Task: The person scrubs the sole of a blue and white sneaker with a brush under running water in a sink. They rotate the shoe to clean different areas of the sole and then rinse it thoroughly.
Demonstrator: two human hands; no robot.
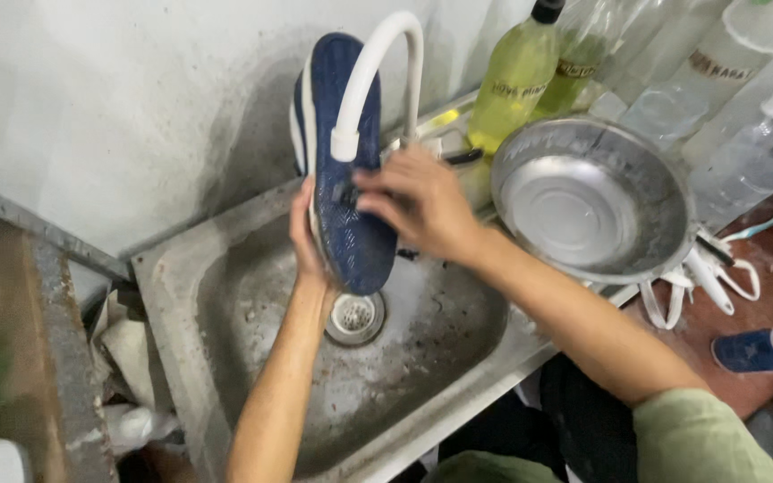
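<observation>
Steel sink (225, 358), stained, w/ drain (355, 317) mid-basin. Metal bowl (592, 201) on the counter at the sink's right edge; green bottle (516, 76) at the back edge. Blue shoe (346, 179) held upright over the basin, sole facing out, right under the white faucet (378, 72). Left hand (306, 233) wraps the shoe's lower edge, fingers closed on it. Right hand (418, 201) presses on the sole, fingers bent, prob. pinching a small dark thing, can't tell what. Shoe looks light, flexible, slippery when wet; best gripped at the heel and sides.

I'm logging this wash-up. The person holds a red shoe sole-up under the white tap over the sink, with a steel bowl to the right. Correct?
Not quite: the head view shows the shoe is dark blue, not red. The rest holds: left hand and right hand hold it sole-up under the white tap over the sink, steel bowl to the right.
</observation>
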